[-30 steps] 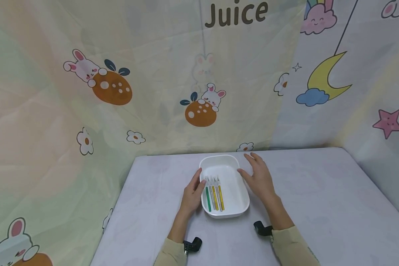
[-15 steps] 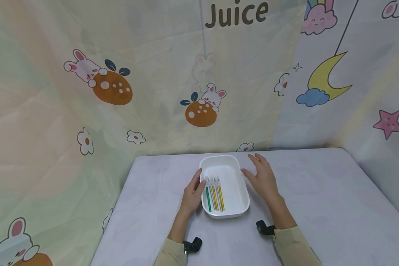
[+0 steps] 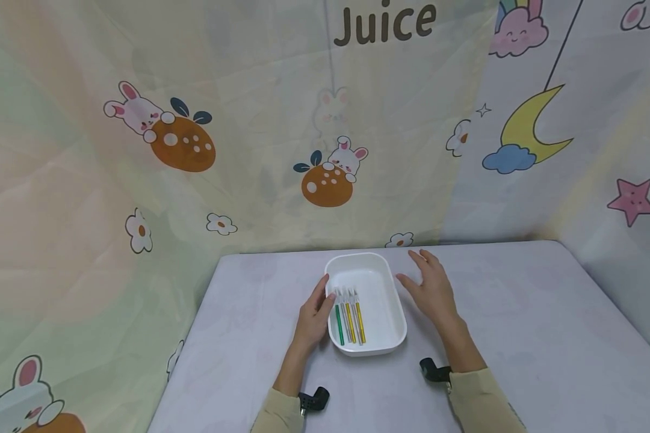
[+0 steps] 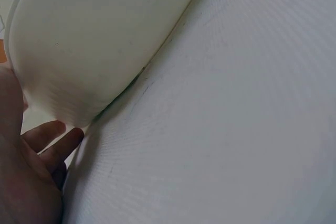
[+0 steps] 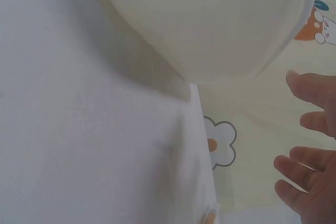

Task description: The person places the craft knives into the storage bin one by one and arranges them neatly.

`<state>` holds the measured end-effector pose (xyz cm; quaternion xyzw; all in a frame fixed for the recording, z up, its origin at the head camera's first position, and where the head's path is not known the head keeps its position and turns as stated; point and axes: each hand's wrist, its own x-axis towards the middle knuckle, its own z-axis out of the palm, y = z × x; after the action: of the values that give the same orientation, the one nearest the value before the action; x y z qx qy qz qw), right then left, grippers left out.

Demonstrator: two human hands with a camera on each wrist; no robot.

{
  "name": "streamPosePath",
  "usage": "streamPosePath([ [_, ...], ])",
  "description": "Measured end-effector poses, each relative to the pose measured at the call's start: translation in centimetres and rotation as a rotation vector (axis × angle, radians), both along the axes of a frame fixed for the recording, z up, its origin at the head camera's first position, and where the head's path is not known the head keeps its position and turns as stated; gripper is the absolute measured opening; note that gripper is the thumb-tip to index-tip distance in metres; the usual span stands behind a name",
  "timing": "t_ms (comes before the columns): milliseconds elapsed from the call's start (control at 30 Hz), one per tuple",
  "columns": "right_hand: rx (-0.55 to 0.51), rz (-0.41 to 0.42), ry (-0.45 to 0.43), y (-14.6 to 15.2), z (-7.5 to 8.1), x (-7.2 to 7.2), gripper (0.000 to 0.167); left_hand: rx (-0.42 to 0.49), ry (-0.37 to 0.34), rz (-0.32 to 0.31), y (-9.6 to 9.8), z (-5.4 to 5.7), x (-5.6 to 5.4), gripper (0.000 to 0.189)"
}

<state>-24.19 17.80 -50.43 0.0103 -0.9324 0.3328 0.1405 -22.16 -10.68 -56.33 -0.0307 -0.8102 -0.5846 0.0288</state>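
A white rectangular tray with rounded corners rests on the table. Inside it, along the left side, lie several slim tools with green, yellow and silvery handles and pale narrow tips; their exact kind is too small to tell. My left hand holds the tray's left side, thumb at the rim and fingers against the outer wall. In the left wrist view, fingertips show close to the tray's underside. To the right of the tray, my right hand hovers apart from it, fingers spread and holding nothing.
A white cloth covers the table, with its far edge just behind the tray. Beyond stands a printed backdrop with rabbits, oranges and a moon. Black wrist cameras sit on both wrists.
My right hand has drawn away from the tray's right rim, a little to the right. The left hand, the tray and the tools stay in place.
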Motion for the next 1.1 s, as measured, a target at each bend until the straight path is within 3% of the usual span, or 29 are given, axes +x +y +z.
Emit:
streamPosePath([
  [633,-0.017,-0.025,-0.045,1.3,-1.1,-0.5,0.07,0.007,0.0,-0.009,0.0,0.0,-0.1,0.056],
  [1100,0.018,-0.009,-0.145,2.2,-1.7,-0.5,0.072,0.009,0.02,-0.004,0.0,-0.3,-0.1,0.054],
])
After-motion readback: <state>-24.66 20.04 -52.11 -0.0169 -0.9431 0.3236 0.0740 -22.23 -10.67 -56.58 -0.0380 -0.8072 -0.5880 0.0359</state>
